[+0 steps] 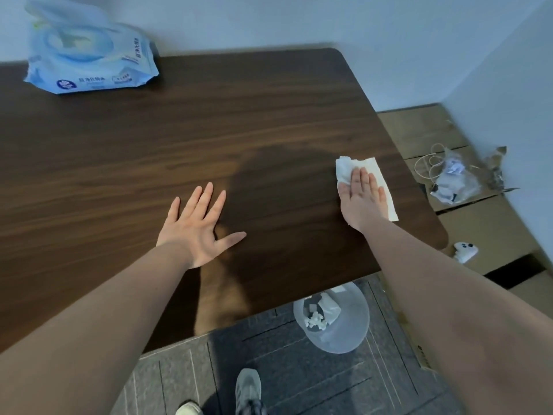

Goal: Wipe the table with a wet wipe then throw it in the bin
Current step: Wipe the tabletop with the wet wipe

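Lying flat under right hand [362,196], wet wipe [381,187] touches table [209,130]

The right hand [362,196] is pressing flat on a white wipe [379,178] near the right edge of the desk [179,139], fingers together. The left hand [200,226] is lying palm down, fingers spread, toward the near edge. A blue pack [89,52] is sitting at the far left corner. A clear bin [335,319] holding crumpled white wipes is standing on the floor just beyond the near edge.
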Action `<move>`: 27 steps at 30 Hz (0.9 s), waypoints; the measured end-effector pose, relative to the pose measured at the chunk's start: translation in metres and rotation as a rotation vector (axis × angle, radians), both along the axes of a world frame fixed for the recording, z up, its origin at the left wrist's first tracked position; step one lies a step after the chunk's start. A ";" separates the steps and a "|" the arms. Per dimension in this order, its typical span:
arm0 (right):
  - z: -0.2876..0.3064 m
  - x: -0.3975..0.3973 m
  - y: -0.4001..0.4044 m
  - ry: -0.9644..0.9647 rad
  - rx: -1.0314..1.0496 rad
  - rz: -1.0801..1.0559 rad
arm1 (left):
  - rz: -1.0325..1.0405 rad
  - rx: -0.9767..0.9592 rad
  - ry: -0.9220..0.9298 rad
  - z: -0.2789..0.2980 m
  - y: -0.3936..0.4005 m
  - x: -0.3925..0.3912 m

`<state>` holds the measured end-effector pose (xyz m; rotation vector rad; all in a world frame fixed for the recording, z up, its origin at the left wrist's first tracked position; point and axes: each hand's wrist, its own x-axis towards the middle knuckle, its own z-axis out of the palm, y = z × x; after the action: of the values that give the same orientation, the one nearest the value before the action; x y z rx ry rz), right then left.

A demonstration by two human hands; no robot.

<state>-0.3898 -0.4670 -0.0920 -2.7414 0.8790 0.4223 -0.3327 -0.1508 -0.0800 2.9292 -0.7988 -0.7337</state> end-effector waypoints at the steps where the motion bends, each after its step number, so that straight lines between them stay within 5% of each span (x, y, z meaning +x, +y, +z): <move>1: 0.001 0.000 0.007 0.007 0.012 0.008 | 0.001 -0.017 0.003 0.000 0.000 0.001; 11: 0.002 0.020 0.159 0.004 0.043 0.292 | 0.165 -0.072 -0.075 0.005 0.119 -0.022; 27: -0.003 0.061 0.476 -0.009 0.058 0.913 | 0.836 0.168 -0.114 0.010 0.443 -0.095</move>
<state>-0.3286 0.0090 -0.0947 -2.9198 -0.4451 0.5565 -0.4278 0.2925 -0.0698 3.0217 0.5180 -0.5581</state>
